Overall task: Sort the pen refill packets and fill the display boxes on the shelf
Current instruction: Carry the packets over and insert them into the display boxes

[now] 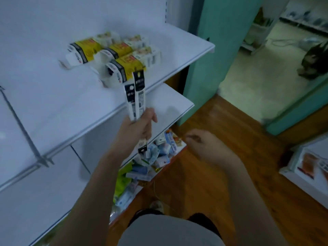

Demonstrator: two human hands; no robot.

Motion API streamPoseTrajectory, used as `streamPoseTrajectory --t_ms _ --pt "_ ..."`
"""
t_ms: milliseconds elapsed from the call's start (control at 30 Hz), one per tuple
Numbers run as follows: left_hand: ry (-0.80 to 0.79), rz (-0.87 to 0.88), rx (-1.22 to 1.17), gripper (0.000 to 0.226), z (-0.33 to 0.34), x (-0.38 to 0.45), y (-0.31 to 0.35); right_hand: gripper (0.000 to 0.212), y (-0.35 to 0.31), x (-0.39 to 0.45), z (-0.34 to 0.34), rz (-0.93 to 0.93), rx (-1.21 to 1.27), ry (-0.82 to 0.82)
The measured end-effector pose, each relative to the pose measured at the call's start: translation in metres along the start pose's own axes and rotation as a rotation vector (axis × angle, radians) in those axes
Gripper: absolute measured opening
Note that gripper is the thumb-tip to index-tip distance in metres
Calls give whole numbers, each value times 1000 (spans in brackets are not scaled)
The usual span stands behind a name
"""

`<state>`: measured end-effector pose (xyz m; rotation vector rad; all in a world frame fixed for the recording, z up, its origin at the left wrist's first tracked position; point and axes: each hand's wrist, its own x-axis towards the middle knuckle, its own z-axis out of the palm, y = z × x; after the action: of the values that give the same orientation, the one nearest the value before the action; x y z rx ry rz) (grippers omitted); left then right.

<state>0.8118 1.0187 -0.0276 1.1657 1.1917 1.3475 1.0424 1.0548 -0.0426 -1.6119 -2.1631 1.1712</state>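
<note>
My left hand (140, 125) grips a bundle of long black-and-white pen refill packets (135, 96), held upright just in front of the upper white shelf (53, 96). The packets' tops reach the nearest yellow, black and white display box (124, 68). Two more such display boxes (85, 50) lie behind it on the shelf, beside white packs (147, 54). My right hand (200, 144) hovers lower right with fingers loosely curled and nothing in it.
A lower white shelf (170, 103) juts out beneath. Below it lies a heap of mixed stationery packets (150, 157) at floor level. A metal hook (23, 125) sticks out at the left. A teal pillar (213, 50) and a wooden floor (248, 174) lie to the right.
</note>
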Motion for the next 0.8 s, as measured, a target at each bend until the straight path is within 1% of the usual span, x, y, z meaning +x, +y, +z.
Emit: streamPoseTrajectory --t_ms 33,100,200,267,333,400,433,533,600,700,767,800 --pt "-13 43 -39 35 -3 13 16 17 -24 14 -5 -98 76 -6" --pt "17 139 -108 41 -11 37 49 18 -76 41 -15 -251 219 -27" --pt "85 310 -167 46 -25 69 86 14 -129 77 -19 -431 376 -136" --pt "141 350 -150 47 -32 84 100 13 -153 99 -21 -519 469 -183" --pt "243 312 -89 44 -36 95 108 18 -169 118 -25 -581 518 -241" --pt "367 250 -28 40 -38 102 112 14 -177 137 -27 -686 507 -303" --pt "414 243 -16 37 -40 106 113 16 -180 146 -29 -717 506 -329" --pt "518 287 34 26 -53 112 113 16 -190 175 -36 -734 507 -385" --pt "607 281 79 18 -64 108 112 17 -197 193 -42 -770 454 -423" --pt "724 263 144 11 -71 99 110 15 -209 214 -49 -805 322 -547" --pt "829 278 148 11 -72 92 110 21 -212 224 -54 -820 245 -584" --pt "899 293 130 10 -73 88 110 27 -212 229 -56 -815 221 -562"
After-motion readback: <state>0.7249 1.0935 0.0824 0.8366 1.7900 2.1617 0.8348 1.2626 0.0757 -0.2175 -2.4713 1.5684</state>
